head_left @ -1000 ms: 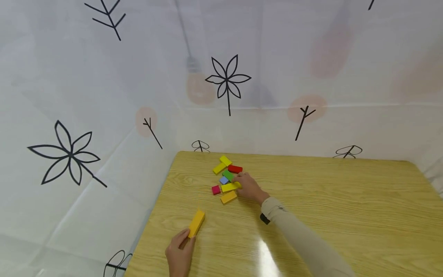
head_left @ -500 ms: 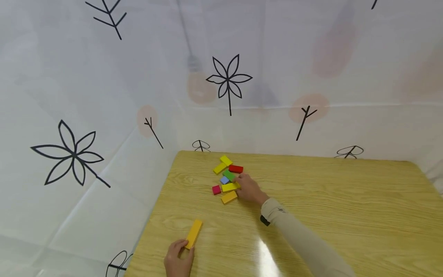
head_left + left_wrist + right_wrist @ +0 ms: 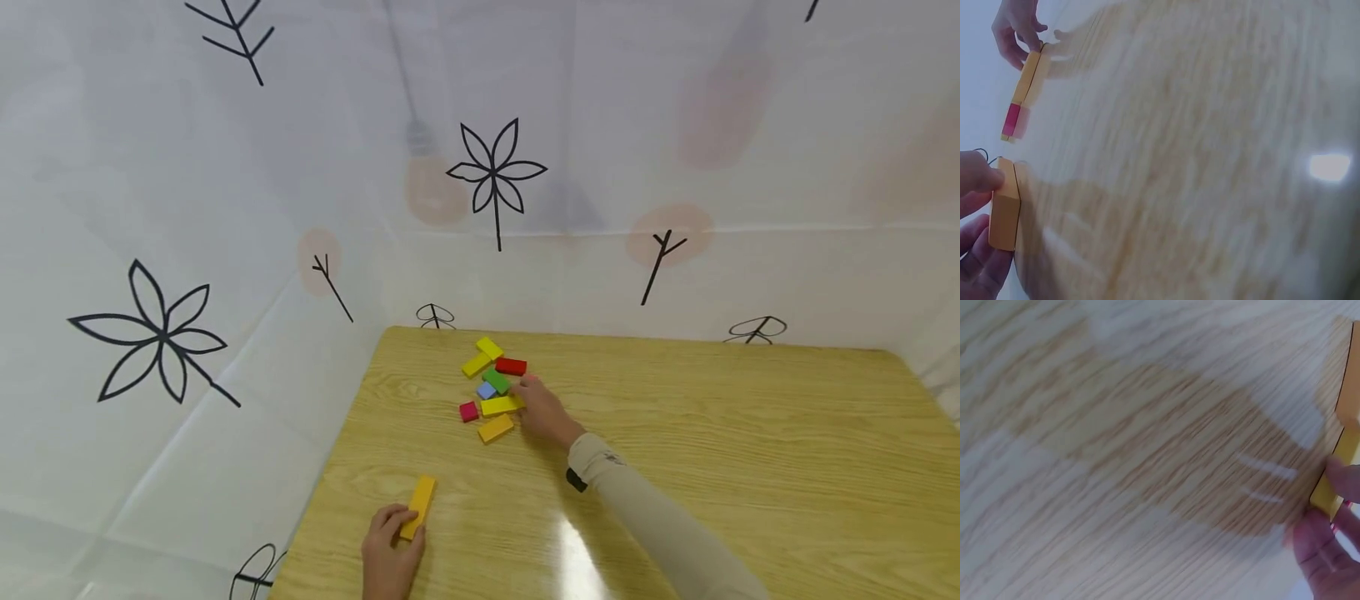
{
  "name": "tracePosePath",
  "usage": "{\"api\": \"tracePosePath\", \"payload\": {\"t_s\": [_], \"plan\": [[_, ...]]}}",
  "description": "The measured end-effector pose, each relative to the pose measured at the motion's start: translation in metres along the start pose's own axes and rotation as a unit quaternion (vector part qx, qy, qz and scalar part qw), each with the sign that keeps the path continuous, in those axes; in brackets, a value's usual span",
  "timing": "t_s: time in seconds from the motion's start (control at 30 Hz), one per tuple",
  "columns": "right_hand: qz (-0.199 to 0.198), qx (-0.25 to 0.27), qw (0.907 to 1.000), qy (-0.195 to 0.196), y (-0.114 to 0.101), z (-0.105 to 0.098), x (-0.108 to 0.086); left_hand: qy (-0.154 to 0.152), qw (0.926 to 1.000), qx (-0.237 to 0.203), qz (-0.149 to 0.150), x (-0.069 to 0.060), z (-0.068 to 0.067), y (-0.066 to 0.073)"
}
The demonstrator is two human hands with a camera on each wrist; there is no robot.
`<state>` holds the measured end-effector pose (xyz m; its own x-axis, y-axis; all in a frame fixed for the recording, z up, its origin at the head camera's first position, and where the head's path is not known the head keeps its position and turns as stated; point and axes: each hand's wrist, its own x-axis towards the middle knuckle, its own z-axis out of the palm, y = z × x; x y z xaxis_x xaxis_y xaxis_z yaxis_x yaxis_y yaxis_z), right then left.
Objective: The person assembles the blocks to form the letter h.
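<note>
Near the table's front left, my left hand (image 3: pixel 390 554) holds a long orange block (image 3: pixel 423 497) that lies on the tabletop. In the left wrist view, thumb and fingers sit at the orange block's (image 3: pixel 1005 219) side and end. Farther back, my right hand (image 3: pixel 547 417) grips the right end of a long yellow block (image 3: pixel 498 406); its thumb and fingers meet the yellow block (image 3: pixel 1329 484) in the right wrist view. Just in front lies another orange block (image 3: pixel 496 428), with a small crimson block (image 3: pixel 468 412) to the left. A pinkish patch (image 3: pixel 530 378) shows beyond the right hand, mostly hidden.
Behind the yellow block lie a blue block (image 3: pixel 487 390), a green block (image 3: pixel 497 381), a red block (image 3: pixel 512 367) and two more yellow blocks (image 3: pixel 476 364). The wooden table (image 3: pixel 720 442) extends right. A white patterned cloth (image 3: pixel 570 275) hangs along its back and left.
My left hand has drawn the orange block toward the front edge and laid it flat, its fingers now farther over it. My right hand has shifted slightly right, staying at the yellow block.
</note>
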<state>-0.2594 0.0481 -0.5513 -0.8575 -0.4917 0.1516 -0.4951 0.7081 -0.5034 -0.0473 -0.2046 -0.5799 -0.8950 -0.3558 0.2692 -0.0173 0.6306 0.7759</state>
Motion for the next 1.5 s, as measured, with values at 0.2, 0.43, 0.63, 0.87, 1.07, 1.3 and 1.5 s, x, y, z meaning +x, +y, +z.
{"api": "tracePosePath", "payload": {"t_s": [0.2, 0.43, 0.63, 0.87, 1.07, 1.3, 1.5], "plan": [[-0.006, 0.018, 0.9998, -0.01, 0.011, -0.004, -0.002, -0.004, 0.9996, -0.027, 0.01, 0.0, -0.002, -0.004], [-0.004, 0.018, 0.9993, -0.031, 0.009, -0.02, -0.003, 0.003, 0.9987, -0.05, 0.011, -0.001, -0.001, -0.01], [-0.038, 0.025, 0.9989, -0.013, 0.004, -0.034, 0.003, 0.02, 0.9977, -0.063, 0.018, 0.001, 0.001, -0.015], [-0.092, 0.028, 0.995, -0.026, -0.009, -0.039, 0.008, 0.044, 0.9966, -0.068, 0.016, 0.0, 0.001, -0.019], [-0.097, 0.025, 0.994, -0.044, -0.016, -0.034, 0.012, 0.06, 0.9947, -0.072, 0.042, 0.0, 0.003, -0.017], [-0.087, 0.028, 0.9933, -0.07, -0.031, -0.035, 0.014, 0.087, 0.9912, -0.058, 0.082, 0.002, 0.005, -0.022], [-0.085, 0.014, 0.9937, -0.072, -0.042, -0.034, 0.014, 0.093, 0.9895, -0.055, 0.096, 0.003, 0.008, -0.023]]}}
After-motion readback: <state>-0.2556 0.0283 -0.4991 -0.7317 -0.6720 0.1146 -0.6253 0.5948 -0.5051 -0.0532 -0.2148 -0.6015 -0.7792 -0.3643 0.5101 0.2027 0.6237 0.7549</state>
